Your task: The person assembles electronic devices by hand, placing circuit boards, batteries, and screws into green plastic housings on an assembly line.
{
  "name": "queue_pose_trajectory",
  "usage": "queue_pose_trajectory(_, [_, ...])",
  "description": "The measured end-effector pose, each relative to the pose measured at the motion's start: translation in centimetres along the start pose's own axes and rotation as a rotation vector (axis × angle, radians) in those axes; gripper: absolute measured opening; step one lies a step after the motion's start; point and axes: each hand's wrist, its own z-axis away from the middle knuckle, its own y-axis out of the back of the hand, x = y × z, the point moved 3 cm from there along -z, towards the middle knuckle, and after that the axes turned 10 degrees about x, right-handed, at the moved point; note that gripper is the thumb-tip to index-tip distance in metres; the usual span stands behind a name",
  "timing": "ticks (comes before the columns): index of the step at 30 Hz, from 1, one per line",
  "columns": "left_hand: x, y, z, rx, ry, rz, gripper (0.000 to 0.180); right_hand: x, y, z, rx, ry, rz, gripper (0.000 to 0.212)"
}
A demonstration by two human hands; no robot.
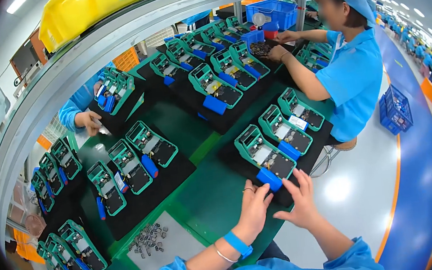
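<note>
My left hand (255, 205) has its fingers bent and closed at the near-left end of a blue battery pack (269, 179). The pack lies at the near end of a green-framed device housing (262, 153) with dark circuit boards and a pale plate inside. My right hand (301, 200) is open, thumb apart from the fingers, its fingertips beside the near-right corner of that housing. Two similar housings, a middle one (285, 131) and a far one (300, 109), sit in the same row on a black mat (235, 166). What lies under my left fingertips is hidden.
More housings (130, 166) stand on black mats at left and ahead. Small dark parts lie on a grey sheet (173, 252). A co-worker (352, 71) sits at right; another's hand (88, 122) shows at far left. A blue crate (395, 109) stands on the floor.
</note>
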Motion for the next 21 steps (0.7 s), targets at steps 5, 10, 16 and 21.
queue_pose_trajectory(5, [1.8,0.9,2.9,-0.032,-0.071,-0.331,0.084,2.1,-1.3,-0.3,-0.177,-0.037,0.111,0.089])
queue_pose_trajectory(10, [6.6,6.5,7.0,-0.020,-0.399,-0.705,0.078,3.6,0.4,-2.4,-0.141,-0.115,0.248,0.083])
queue_pose_trajectory(16, [17.2,15.6,10.6,0.421,-0.983,-1.246,0.055,-4.5,-2.4,-4.9,-0.118,0.074,-0.001,0.052])
queue_pose_trajectory(21, [22.1,28.6,11.2,1.281,-0.993,-1.306,0.062,-13.5,-9.2,-6.5,-0.390,0.211,-0.307,0.052])
